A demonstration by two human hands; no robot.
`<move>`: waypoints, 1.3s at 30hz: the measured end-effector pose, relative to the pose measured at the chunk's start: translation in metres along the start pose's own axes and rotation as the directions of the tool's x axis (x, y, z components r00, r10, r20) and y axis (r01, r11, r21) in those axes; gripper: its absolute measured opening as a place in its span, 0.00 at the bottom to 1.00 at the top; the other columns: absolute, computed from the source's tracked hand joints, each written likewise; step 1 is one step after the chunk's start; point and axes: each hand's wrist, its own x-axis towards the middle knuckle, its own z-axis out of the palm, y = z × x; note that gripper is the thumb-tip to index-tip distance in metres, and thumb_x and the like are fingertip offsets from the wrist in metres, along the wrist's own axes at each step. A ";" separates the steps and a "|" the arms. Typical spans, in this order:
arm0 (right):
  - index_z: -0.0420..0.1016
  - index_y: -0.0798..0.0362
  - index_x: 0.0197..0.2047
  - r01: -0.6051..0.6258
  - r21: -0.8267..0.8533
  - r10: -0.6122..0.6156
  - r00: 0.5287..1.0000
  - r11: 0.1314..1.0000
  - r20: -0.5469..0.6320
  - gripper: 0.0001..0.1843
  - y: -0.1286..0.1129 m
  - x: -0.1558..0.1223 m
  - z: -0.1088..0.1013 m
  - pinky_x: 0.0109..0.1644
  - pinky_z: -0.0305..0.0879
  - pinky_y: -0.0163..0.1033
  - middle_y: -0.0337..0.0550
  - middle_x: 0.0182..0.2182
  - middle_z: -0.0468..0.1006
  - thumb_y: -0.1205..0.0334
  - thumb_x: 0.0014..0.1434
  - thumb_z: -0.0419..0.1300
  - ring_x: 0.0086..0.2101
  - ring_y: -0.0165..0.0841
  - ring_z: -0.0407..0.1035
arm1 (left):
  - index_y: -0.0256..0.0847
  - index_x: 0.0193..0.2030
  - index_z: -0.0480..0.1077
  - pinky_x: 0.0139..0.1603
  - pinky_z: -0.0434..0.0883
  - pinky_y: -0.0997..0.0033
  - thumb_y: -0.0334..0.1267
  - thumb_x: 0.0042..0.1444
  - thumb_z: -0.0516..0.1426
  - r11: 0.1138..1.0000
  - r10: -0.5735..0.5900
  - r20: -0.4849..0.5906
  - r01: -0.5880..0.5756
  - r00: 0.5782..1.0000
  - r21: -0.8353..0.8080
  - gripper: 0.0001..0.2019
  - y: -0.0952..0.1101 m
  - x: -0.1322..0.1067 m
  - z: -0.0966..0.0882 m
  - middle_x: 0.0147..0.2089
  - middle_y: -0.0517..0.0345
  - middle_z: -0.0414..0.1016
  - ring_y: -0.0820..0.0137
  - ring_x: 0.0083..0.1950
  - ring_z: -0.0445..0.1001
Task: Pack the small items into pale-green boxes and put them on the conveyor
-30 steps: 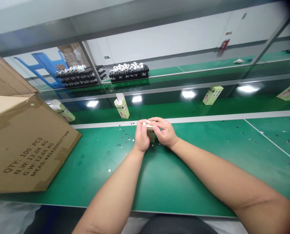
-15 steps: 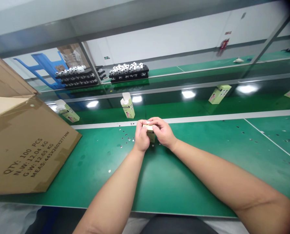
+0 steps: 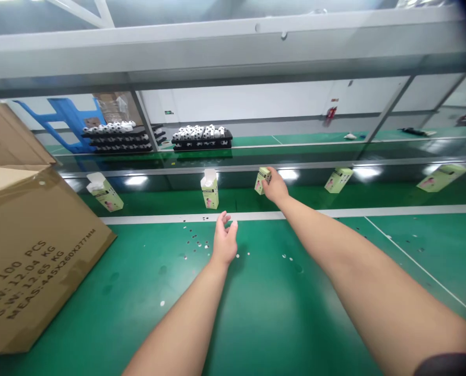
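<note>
My right hand [image 3: 275, 185] grips a small pale-green printed box [image 3: 261, 180] over the dark green strip at the back of the table; its top looks closed. Over the near green surface, my left hand [image 3: 225, 239] is empty, its fingers apart and slightly curled. Just beyond it stands another pale-green box [image 3: 210, 193] with its white top flaps raised. Farther left, a similar open-topped box [image 3: 106, 194] leans at an angle in the view. To the right of my right hand are a pale-green box [image 3: 338, 180] and one more box [image 3: 441, 177], both with closed tops.
A big brown carton [image 3: 41, 261] with an open flap takes up the left side. Small round bits [image 3: 196, 241] are scattered on the green table [image 3: 256, 313]. Black trays [image 3: 202, 142] of black-and-white balls sit behind, under a grey overhead beam [image 3: 233, 52].
Both hands were together around the box on the near table. My right hand has carried it forward and right onto the back strip; my left hand has let go. The view has tilted up.
</note>
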 end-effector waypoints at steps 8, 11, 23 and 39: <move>0.52 0.60 0.67 -0.032 -0.199 0.027 0.999 0.979 -0.027 0.38 0.018 0.005 -0.001 0.63 0.50 0.59 0.69 0.65 0.52 0.64 0.56 0.59 0.63 0.54 0.52 | 0.45 0.60 0.62 0.59 0.65 0.55 0.48 0.61 0.55 1.000 -0.017 0.034 0.017 0.999 0.010 0.22 0.001 -0.002 0.002 0.59 0.45 0.67 0.62 0.56 0.69; 0.53 0.58 0.67 0.129 -0.164 -0.151 0.980 0.978 -0.128 0.34 0.000 -0.007 0.013 0.68 0.41 0.59 0.61 0.67 0.50 0.63 0.59 0.55 0.66 0.50 0.43 | 0.44 0.59 0.63 0.58 0.66 0.56 0.47 0.61 0.55 1.000 -0.016 0.007 0.016 1.000 -0.002 0.21 0.001 -0.001 0.003 0.58 0.46 0.68 0.63 0.56 0.69; 0.59 0.54 0.61 -0.016 0.412 -0.079 0.974 0.911 0.213 0.33 -0.097 -0.044 0.095 0.53 0.68 0.50 0.53 0.50 0.75 0.59 0.54 0.63 0.46 0.41 0.73 | 0.42 0.59 0.60 0.62 0.63 0.59 0.43 0.63 0.53 0.995 0.078 -0.208 -0.088 0.975 -0.037 0.19 0.012 0.003 -0.005 0.58 0.45 0.66 0.63 0.61 0.66; 0.46 0.51 0.65 0.205 0.620 -0.327 0.941 0.758 0.090 0.36 -0.088 -0.156 0.033 0.53 0.72 0.47 0.56 0.55 0.67 0.56 0.60 0.59 0.48 0.39 0.72 | 0.45 0.56 0.60 0.52 0.72 0.62 0.42 0.59 0.58 0.955 0.278 -0.096 -0.286 0.956 -0.077 0.19 0.030 -0.008 -0.008 0.50 0.51 0.74 0.65 0.50 0.75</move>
